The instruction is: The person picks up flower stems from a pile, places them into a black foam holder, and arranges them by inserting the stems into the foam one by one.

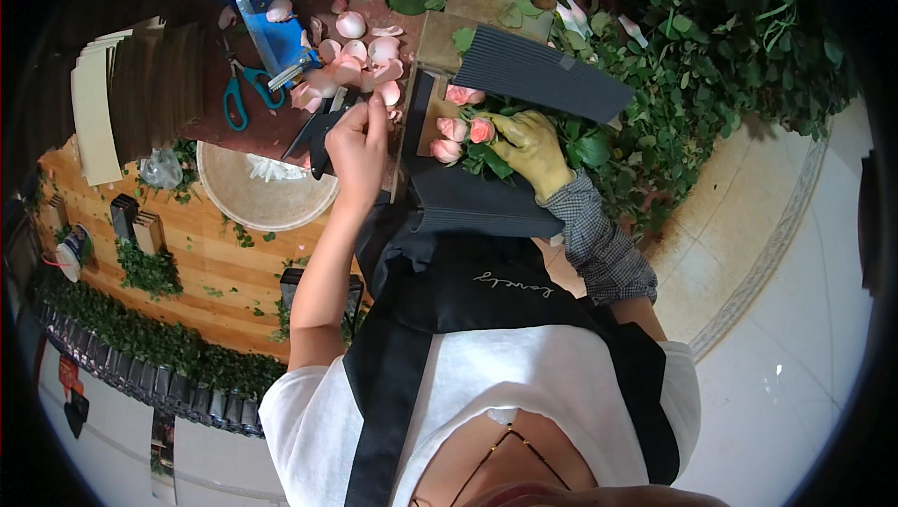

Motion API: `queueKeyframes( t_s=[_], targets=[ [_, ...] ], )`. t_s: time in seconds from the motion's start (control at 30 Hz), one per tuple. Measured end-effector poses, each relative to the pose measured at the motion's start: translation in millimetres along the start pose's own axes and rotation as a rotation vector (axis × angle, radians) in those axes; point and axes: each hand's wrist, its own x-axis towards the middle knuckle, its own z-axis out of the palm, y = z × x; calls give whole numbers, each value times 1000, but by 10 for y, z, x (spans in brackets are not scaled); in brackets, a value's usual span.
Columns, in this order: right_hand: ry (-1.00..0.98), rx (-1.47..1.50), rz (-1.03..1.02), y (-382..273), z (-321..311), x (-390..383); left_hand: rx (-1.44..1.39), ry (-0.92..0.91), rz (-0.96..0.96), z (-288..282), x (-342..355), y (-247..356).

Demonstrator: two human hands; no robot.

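My left hand (pixel 355 153), bare, is closed round a black hand tool (pixel 320 137) whose exact kind I cannot make out. It is just left of the wrapping. My right hand (pixel 533 152), in a yellow glove and checked sleeve, has its fingers against a pink rose (pixel 482 130) in a small bunch. More pink roses (pixel 446 151) sit beside it, with green leaves under the glove. Dark ribbed wrapping board lies on both sides of the bunch: an upper flap (pixel 543 72) and a lower flap (pixel 482 203). The stems are mostly hidden.
Loose pink petals (pixel 351 63) litter the dark red table near teal-handled scissors (pixel 236 100) and a blue tape dispenser (pixel 267 30). Stacked card strips (pixel 98 114) stand at left above a round pale bowl (pixel 267 203). Cut foliage (pixel 711 58) heaps at the right.
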Motion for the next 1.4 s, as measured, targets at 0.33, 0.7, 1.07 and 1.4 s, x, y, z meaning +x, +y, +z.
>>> queueKeyframes(
  t_s=[0.33, 0.7, 1.07, 1.4],
  targets=[
    [-22, -54, -8, 41, 56, 39, -354, -642, 256, 312, -7, -29],
    [-84, -22, 66, 7, 12, 63, -180, -675, 265, 382, 45, -92],
    [-82, 4, 37, -40, -47, 124, -17, -504, 430, 413, 34, -17],
    [-105, 1, 49, 5, 12, 97, 83, -416, 401, 395, -10, -29]
  ],
)
